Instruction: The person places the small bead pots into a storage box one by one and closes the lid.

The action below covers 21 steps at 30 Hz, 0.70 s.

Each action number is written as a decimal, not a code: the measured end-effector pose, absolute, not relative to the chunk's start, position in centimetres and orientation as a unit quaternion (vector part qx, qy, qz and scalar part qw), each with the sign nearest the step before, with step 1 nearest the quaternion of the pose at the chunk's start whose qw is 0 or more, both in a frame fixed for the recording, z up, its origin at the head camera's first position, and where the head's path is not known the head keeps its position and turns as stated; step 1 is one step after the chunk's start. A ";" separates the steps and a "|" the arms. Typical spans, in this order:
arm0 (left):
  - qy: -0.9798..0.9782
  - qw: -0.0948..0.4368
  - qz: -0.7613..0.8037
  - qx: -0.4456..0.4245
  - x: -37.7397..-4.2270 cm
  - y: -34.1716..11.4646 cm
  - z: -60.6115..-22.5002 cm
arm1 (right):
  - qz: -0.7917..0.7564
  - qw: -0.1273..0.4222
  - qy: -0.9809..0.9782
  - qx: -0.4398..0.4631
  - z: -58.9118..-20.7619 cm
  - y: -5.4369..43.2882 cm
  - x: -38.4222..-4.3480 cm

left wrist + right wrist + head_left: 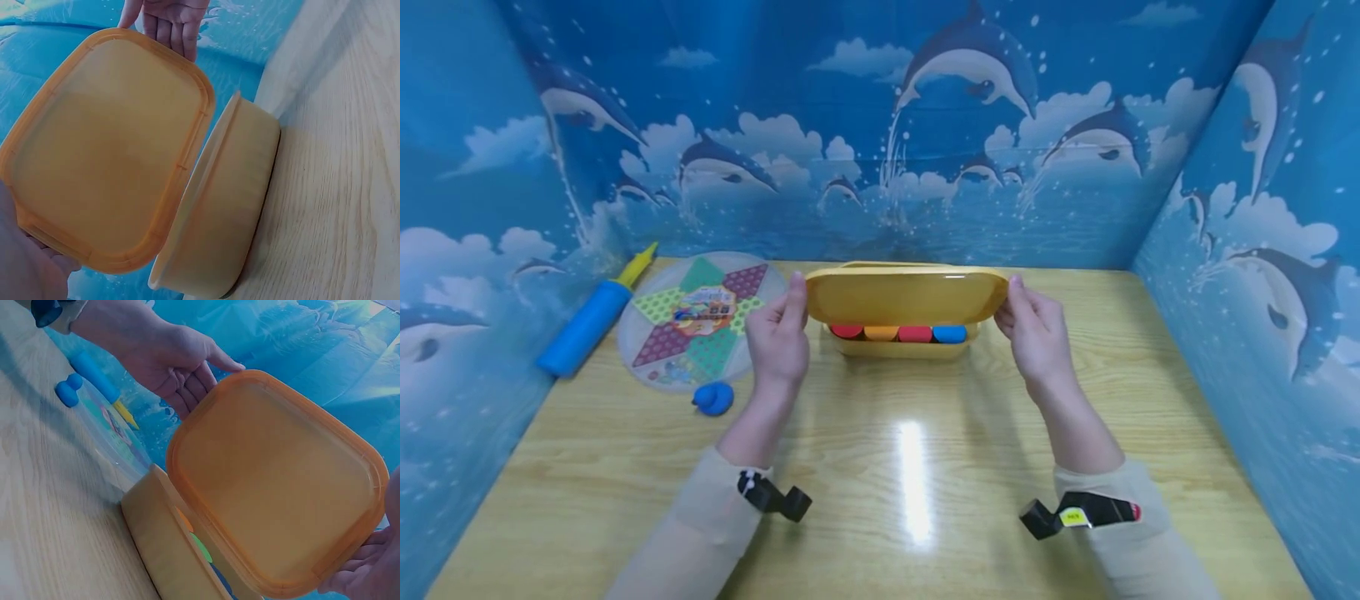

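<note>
Both hands hold an orange-yellow translucent lid (907,298) by its two short ends, tilted above a matching plastic box (902,351). My left hand (778,337) grips the left end, thumb on the rim and fingers behind it. At the other end my right hand (1037,333) pinches the rim the same way. Below the lid's near edge show red, orange and blue round-topped pieces (950,334) lined up inside the box. In the right wrist view a green piece (201,547) is also visible there. The lid hides the rest of the contents.
Left of the box lies a round clear board (651,379) with a coloured star pattern. A blue pump with a yellow nozzle (587,325) lies at its left, and a small blue rubber duck (713,398) sits before it. Dolphin-print curtains (880,208) border the wooden table (865,517).
</note>
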<state>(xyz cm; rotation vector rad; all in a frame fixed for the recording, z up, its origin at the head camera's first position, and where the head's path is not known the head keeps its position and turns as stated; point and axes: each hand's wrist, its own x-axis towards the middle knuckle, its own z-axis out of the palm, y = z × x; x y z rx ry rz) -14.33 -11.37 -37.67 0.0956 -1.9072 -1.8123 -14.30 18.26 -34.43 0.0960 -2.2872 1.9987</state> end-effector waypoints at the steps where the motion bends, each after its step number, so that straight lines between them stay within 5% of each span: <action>1: -0.703 0.252 -0.664 0.040 -14.3 -11.4 -37.6 | 0.657 0.049 -0.752 0.030 -34.4 18.2 -14.3; 6: -0.712 0.212 -0.666 0.062 -14.2 -11.6 -36.8 | 0.674 0.040 -0.738 0.005 -33.8 18.1 -14.4; 15: -0.658 0.015 -0.749 0.076 -14.2 -12.4 -34.4 | 0.756 -0.005 -0.654 0.008 -32.9 18.5 -14.8; 21: -0.648 -0.024 -0.759 0.057 -14.3 -12.6 -33.9 | 0.770 -0.022 -0.638 0.006 -32.6 18.7 -14.6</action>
